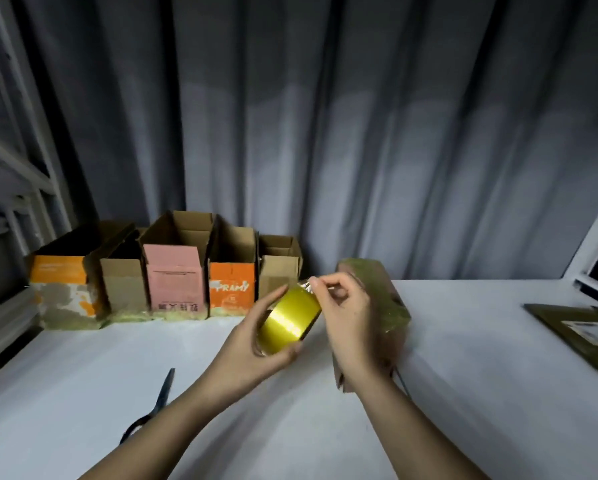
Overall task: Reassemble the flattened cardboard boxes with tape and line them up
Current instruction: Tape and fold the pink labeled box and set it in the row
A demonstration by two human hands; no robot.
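Five open boxes (167,271) stand side by side along the tabletop's (464,393) far edge against a grey curtain (360,133). Left hand (256,344) grips the yellow tape roll (290,318) above the tabletop; right hand (346,313) pinches the tape's loose end at the roll's top. The right hand partly hides a taped box (391,296) lying behind it. Scissors (155,403) lie near left; flattened cardboard (581,330) far right

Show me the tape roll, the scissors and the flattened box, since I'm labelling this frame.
tape roll (292,318): head view, on its shiny yellow outer band.
scissors (165,388): head view, on the dark blades.
flattened box (581,329): head view, on its top face by the label.
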